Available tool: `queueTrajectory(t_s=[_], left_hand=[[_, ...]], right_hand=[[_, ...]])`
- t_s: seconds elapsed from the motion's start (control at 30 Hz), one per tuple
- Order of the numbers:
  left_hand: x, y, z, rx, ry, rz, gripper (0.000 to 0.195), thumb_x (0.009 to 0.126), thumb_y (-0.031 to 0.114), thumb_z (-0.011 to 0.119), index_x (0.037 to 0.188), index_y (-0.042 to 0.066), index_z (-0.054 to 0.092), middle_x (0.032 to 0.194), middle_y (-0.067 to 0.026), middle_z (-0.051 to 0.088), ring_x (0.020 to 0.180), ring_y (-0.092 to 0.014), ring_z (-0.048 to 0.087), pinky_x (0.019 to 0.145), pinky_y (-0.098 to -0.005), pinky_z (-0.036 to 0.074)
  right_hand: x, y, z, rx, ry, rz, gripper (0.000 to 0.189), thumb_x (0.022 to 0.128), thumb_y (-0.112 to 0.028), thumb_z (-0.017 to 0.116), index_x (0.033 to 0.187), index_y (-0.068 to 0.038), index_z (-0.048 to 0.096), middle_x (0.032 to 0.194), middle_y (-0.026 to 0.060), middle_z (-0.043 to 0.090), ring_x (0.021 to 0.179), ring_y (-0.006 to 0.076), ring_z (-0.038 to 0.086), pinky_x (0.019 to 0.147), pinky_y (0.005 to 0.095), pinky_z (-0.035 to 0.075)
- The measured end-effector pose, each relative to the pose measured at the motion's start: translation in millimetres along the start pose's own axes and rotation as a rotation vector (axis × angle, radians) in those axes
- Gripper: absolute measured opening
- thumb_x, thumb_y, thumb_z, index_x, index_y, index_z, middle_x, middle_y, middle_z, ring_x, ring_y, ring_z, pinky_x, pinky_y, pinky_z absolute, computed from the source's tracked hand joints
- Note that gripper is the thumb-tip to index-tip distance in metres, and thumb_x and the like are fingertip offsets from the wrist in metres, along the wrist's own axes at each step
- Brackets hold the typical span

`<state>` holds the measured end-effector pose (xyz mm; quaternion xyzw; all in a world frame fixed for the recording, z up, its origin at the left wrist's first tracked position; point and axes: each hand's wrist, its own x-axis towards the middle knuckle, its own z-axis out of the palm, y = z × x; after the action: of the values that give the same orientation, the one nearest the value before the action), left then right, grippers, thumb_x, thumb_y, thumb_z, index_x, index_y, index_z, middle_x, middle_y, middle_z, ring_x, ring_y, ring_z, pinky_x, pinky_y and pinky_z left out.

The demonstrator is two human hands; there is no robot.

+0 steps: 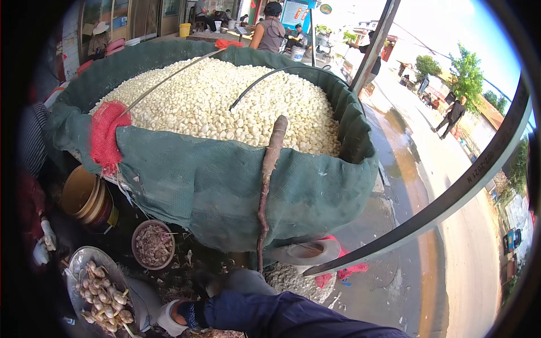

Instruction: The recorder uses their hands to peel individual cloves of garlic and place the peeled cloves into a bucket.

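My right arm, in a navy sleeve, reaches across the bottom of the view to the left. Its hand (170,320), in a white glove, is beside a basin (72,264) of garlic bulbs (101,295) with stems. The glove's fingers are mostly hidden, so its grip is unclear. My left hand is out of view. Before me stands a large bin lined with green mesh cloth (236,181), heaped with peeled garlic cloves (203,97). A wooden stick (272,156) leans upright against its near side.
A co-worker's gloved hands (44,245) are at the left edge. Near them are a yellowish bucket (80,192) and a bowl of garlic skins (153,245). A curved metal bar (422,211) crosses the right side, over wet pavement. Other people sit and stand beyond the bin.
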<state>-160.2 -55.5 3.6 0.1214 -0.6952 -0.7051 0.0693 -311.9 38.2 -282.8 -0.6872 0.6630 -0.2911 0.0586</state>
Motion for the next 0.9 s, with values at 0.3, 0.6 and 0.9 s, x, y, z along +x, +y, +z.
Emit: queueTrajectory(t_s=[0.3,0.6,0.9], left_hand=[[-65.4,-35.3,-70.2,0.227,-0.067,0.323,0.049,0.106,0.042,0.041,0.108,0.000,0.065,0.100,-0.0105,0.065,0.091,-0.025,0.061,0.079,-0.0345,0.048],[-65.7,-30.1,-44.3,0.045,0.049,-0.024,0.034,0.103,0.032,0.049,0.109,0.002,0.065,0.096,-0.0095,0.065,0.086,-0.022,0.062,0.074,-0.0329,0.050],[-64.2,-22.5,-2.5,-0.084,-0.038,-0.068,0.033,0.102,0.032,0.052,0.110,0.002,0.065,0.096,-0.0090,0.066,0.084,-0.022,0.063,0.073,-0.0320,0.050]], right_hand=[[6.1,-19.3,0.9,-0.139,-0.100,-0.147,0.031,0.093,-0.026,0.057,0.083,-0.001,0.072,0.085,0.0165,0.072,0.080,0.0371,0.071,0.069,0.0470,0.055],[-20.0,-51.0,-22.3,-0.177,-0.112,-0.095,0.030,0.092,-0.026,0.057,0.083,-0.001,0.072,0.084,0.0160,0.072,0.080,0.0367,0.071,0.068,0.0469,0.055],[-24.0,-64.8,-26.3,-0.206,-0.112,-0.108,0.030,0.092,-0.026,0.058,0.083,-0.002,0.073,0.084,0.0155,0.072,0.080,0.0363,0.070,0.068,0.0468,0.055]])
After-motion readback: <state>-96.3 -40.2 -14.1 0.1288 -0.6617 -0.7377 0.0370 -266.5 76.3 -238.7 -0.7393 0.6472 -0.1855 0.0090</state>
